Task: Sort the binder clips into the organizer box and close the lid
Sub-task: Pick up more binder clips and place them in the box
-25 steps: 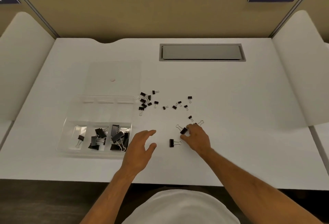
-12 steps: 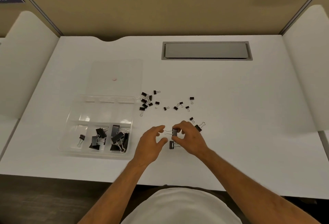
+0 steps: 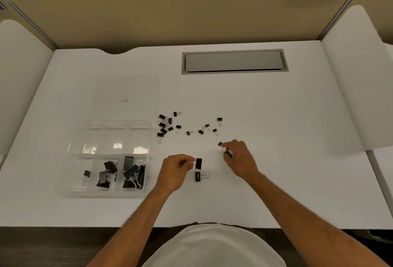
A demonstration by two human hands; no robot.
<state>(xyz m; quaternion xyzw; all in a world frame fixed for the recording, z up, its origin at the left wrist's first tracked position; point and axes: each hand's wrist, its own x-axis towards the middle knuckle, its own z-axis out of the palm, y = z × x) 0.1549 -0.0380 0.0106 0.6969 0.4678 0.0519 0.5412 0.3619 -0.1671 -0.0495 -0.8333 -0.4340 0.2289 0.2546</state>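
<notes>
At 9 o'clock of the right hand (image 3: 239, 158), the left hand (image 3: 175, 170) now pinches the handed-over clip (image 3: 198, 163) — box (image 3: 70, 150) next; right fingers close on another clip (image 3: 228, 153).

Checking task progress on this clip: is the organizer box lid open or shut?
Open. The clear lid lies folded back flat on the desk behind the organizer box, and the clips in its front compartments are uncovered.

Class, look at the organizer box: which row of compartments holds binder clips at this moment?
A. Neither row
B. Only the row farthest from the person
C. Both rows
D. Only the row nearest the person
D: in the organizer box, the black binder clips lie only in the three near compartments; the far row shows bare clear plastic.
</notes>
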